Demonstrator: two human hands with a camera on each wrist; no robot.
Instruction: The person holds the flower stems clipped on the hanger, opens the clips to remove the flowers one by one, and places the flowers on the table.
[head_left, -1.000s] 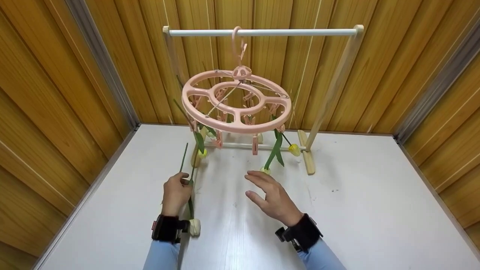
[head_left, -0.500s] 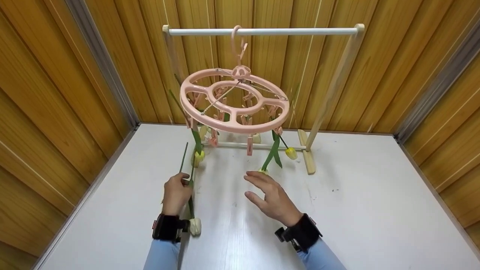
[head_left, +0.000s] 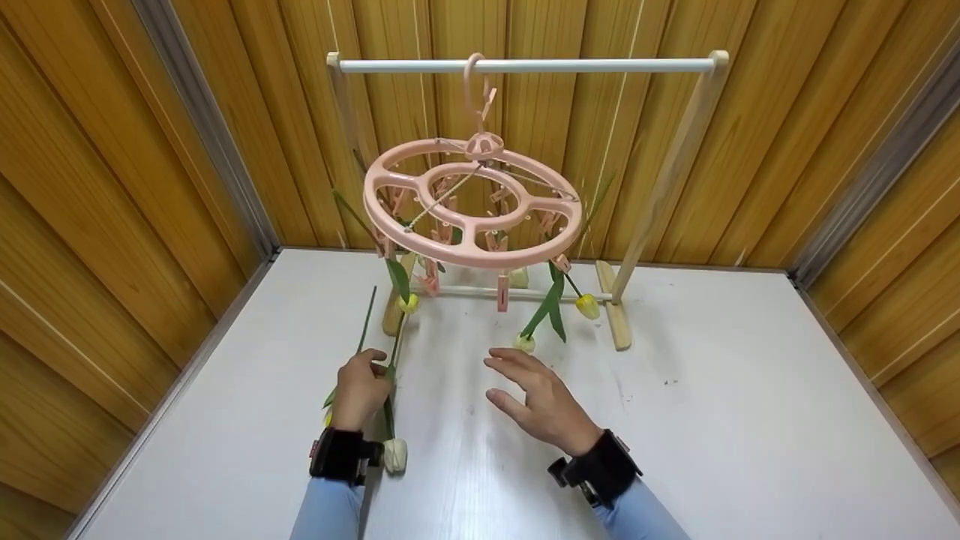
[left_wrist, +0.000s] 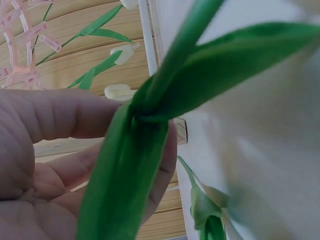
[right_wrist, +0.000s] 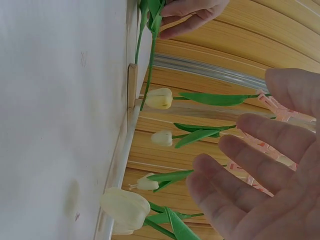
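Note:
My left hand (head_left: 361, 390) pinches the green stem of a white tulip (head_left: 395, 456), whose bloom points toward me. In the left wrist view, thumb and fingers hold it at its leaves (left_wrist: 122, 170). Another tulip's stem (head_left: 367, 319) lies on the table beyond that hand, with part of its yellow bloom (head_left: 328, 418) showing at the left. My right hand (head_left: 546, 405) is held over the table with fingers extended, holding nothing. Just past its fingertips hangs a tulip with a pale bloom (head_left: 524, 343). Above both hands is a pink round clip hanger (head_left: 450, 253).
The hanger hooks onto a white rod (head_left: 600, 66) of a wooden stand (head_left: 664, 180). Tulips hang bloom-down from its clips, among them a yellow one (head_left: 587, 306) at right and another yellow one (head_left: 408, 303) at left. A pink clip (head_left: 502, 292) hangs in front.
My left hand has shifted slightly right with the white tulip. The right hand has drifted slightly left. The hanger and its hanging tulips sway a little.

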